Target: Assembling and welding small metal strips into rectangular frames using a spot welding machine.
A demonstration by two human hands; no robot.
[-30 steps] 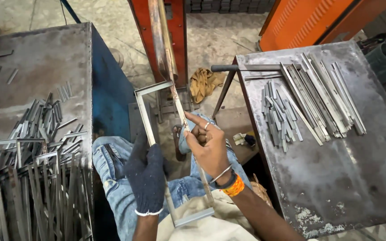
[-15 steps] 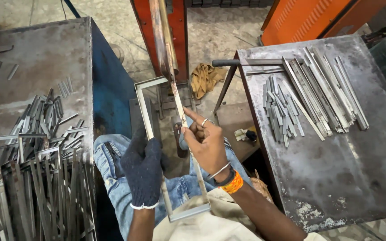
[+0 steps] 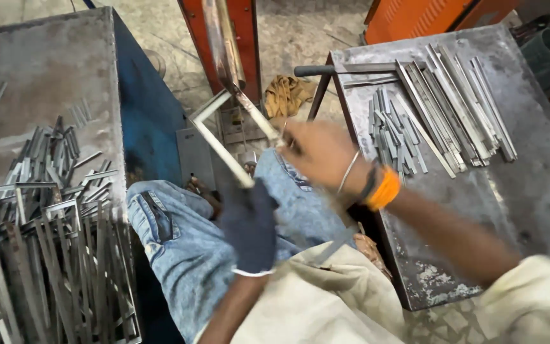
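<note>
Now both hands grip the frame point(image 3: 224, 143) over the lap: gloved left hand point(image 3: 249, 224) clenched low, bare right hand point(image 3: 318, 153) pinching its far rail. Finished frames point(image 3: 52, 248) lie left, strips point(image 3: 440, 102) right remain.

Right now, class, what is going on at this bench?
A seated person holds a rectangular metal frame over their lap. The gloved left hand grips one long side; the bare right hand holds the other. Loose metal strips lie on the right table, and more frames are piled on the left table.
</note>
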